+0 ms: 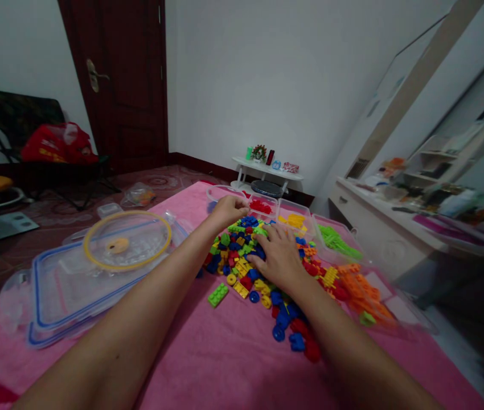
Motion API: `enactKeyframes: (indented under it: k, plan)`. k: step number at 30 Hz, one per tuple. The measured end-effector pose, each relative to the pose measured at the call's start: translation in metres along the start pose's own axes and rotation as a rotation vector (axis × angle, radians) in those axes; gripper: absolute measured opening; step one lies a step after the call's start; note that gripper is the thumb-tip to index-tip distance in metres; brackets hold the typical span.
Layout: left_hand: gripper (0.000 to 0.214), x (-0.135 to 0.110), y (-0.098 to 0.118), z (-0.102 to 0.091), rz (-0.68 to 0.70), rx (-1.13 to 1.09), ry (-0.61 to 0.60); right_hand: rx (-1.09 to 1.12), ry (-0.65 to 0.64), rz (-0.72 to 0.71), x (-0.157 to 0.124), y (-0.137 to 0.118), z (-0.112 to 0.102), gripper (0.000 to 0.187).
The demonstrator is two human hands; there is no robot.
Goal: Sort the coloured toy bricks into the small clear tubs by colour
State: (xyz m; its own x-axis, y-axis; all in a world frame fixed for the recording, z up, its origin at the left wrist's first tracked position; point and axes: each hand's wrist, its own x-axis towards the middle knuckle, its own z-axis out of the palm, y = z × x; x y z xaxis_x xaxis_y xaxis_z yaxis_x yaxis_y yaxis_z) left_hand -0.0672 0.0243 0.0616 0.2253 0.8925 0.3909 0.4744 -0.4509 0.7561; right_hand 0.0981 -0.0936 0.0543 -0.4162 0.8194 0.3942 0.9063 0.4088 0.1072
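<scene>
A heap of mixed plastic building bricks (242, 265) in red, yellow, blue, green and orange lies on a pink cloth (208, 353). My left hand (228, 210) is at the heap's far left, beside a round clear container (213, 192). Its thumb and fingers are pinched together; what they hold, if anything, is too small to tell. My right hand (281, 253) rests on the heap with its fingers spread, touching bricks. A green brick (218, 295) lies apart at the near edge. Behind the heap, clear boxes hold red pieces (261, 206), yellow pieces (294, 221) and green pieces (336, 240).
To the left are stacked clear lids (75, 285) with blue seals and a round yellow-rimmed lid (127, 239). At right a clear box holds orange pieces (364, 293). A dresser (378, 222) stands beyond the right edge, a small white shelf (267, 169) at the back.
</scene>
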Motion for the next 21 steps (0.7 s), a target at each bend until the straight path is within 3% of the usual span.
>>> enactKeyframes:
  k: [5, 9, 15, 18, 21]
  plan:
    - [0.021, -0.001, 0.009, -0.017, -0.044, -0.046, 0.122, 0.112, -0.007, -0.193, 0.010, -0.064, 0.007, 0.046]
    - [0.021, -0.006, 0.026, -0.029, -0.035, -0.116, 0.192, 0.120, -0.104, -0.238, 0.034, -0.098, 0.030, 0.066]
    - [0.019, -0.008, 0.035, -0.032, 0.000, -0.141, 0.199, 0.121, -0.252, -0.265, 0.063, -0.105, 0.049, 0.067]
    - [0.019, -0.005, 0.031, -0.032, -0.014, -0.145, 0.199, 0.107, -0.232, -0.238, 0.062, -0.103, 0.045, 0.055]
    - [0.022, -0.005, 0.026, -0.034, -0.037, -0.004, 0.181, 0.037, -0.220, -0.215, 0.058, -0.094, 0.039, 0.038]
